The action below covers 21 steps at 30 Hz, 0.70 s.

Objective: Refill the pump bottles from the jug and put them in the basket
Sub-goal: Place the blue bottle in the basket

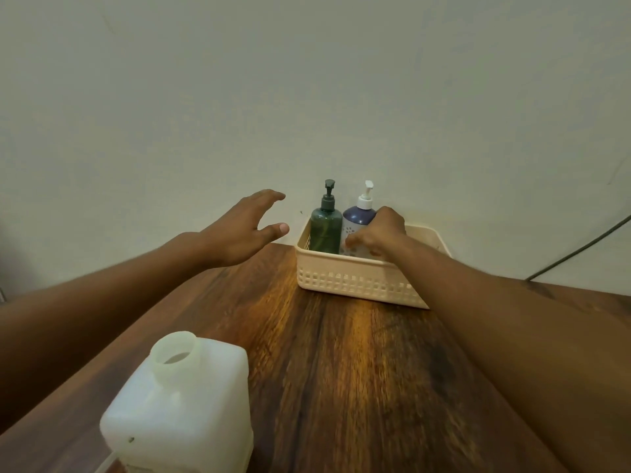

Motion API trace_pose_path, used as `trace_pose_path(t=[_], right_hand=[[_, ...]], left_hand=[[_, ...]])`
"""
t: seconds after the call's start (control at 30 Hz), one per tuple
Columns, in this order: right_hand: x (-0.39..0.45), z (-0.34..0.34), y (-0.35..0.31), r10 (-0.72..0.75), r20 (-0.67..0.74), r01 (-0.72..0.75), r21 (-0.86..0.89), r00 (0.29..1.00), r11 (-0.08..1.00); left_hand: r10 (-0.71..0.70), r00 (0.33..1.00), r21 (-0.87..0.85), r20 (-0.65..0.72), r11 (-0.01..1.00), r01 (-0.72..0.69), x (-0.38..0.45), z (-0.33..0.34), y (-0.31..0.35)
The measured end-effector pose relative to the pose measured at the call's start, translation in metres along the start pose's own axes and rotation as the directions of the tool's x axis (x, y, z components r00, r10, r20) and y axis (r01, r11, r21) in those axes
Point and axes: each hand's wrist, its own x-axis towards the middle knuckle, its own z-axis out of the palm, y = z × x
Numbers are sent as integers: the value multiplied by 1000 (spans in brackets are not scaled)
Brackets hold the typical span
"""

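Head view: purple bottle [355, 218] in basket [355, 279], under right-hand fingers [355, 241].

I can read no text, brand, number or sign anywhere in my view. The white-pump bottle [355, 221], standing in the basket [358, 279] at the far edge of the table [358, 370], carries a pale label with small dark marks, but my right hand [379, 233] covers part of it and the marks are too small and blurred to make out. The dark green bottle [326, 230] beside it and the white jug [184, 411] near the table's near left edge show no lettering.
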Motion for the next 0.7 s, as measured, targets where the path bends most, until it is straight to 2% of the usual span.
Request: trace_pose_path(t=[0.33, 0.43, 0.6, 0.7], right_hand=[[-12, -12, -6, 6, 109, -5, -15, 994, 1000], [-26, -29, -12, -24, 88, 27, -31, 996, 999], [-67, -51, -21, -222, -31, 223, 10, 974, 975], [-103, -60, -24, -326, -17, 327, 82, 945, 942]], left_hand=[[-50, 999, 3, 2, 999, 50, -30, -19, 7], [-65, 998, -10, -4, 998, 65, -49, -34, 10], [-70, 997, -11, 8, 997, 70, -82, -54, 23], [-78, 997, -10, -6, 997, 78, -104, -65, 36]])
